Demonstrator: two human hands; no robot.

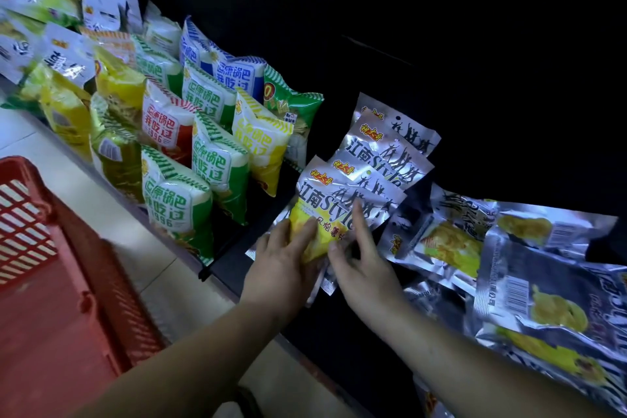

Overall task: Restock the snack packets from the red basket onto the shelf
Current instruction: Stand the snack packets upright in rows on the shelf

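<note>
Seating the front packet: both hands are on the front silver packet (339,204), the nearest one in an upright row of silver packets (390,146) on the dark shelf (230,268); this looks like the placing step.
Left grip: the left hand (285,261) is spread, with its fingers (305,229) flat on the packet's yellow lower face.
Right grip: the right hand (366,268) holds its index finger (356,217) straight against the printed face, with the thumb at the lower edge. Whether the thumb and the hidden fingers pinch the foil cannot be told.
Doing it well: the base probably needs pushing back until it touches the packet behind, leaning the same way as the row and with the label facing out. Slick foil may slide forward, so one hand should probably steady it while the other lets go.
Red basket (68,282): it sits at lower left on the pale floor (101,200), well apart from the hands. The part in view shows only mesh wall and bottom, and no packet.
Shelf, left: puffed snack packets (203,163) in green, red, blue and yellow stand upright in rows.
Shelf, right: loose silver packets (509,265) lie flat and overlapping, just beside the row.
</note>
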